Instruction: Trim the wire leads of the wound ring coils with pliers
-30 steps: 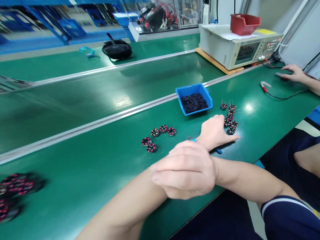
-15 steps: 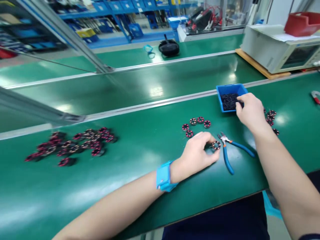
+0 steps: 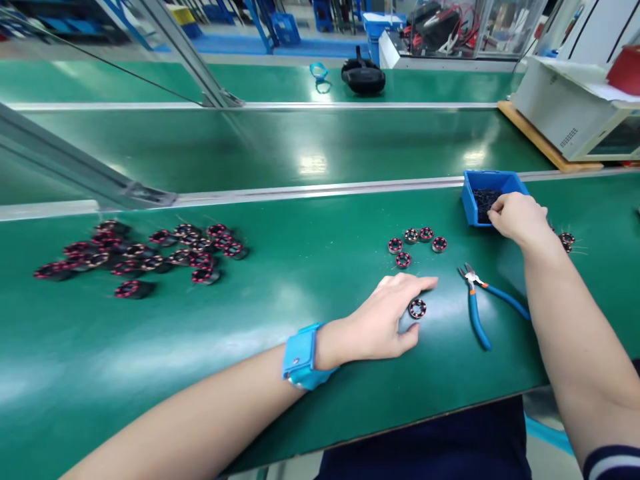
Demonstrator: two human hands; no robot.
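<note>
My left hand, with a blue wrist strap, rests on the green table and holds a small black-and-pink wound ring between thumb and fingers. My right hand reaches into the blue bin of small black parts, fingertips pinched among them; what they grip is hidden. Several more rings lie in a group just beyond my left hand. Blue-handled cutters lie between my two arms.
A big pile of the same rings lies at the left. A few rings with wire leads sit behind my right wrist. A metal rail borders the conveyor belt behind. A white instrument stands far right.
The view has swung left. My left hand let go of my right wrist and picked up a ring. My right hand moved from the table into the blue bin.
</note>
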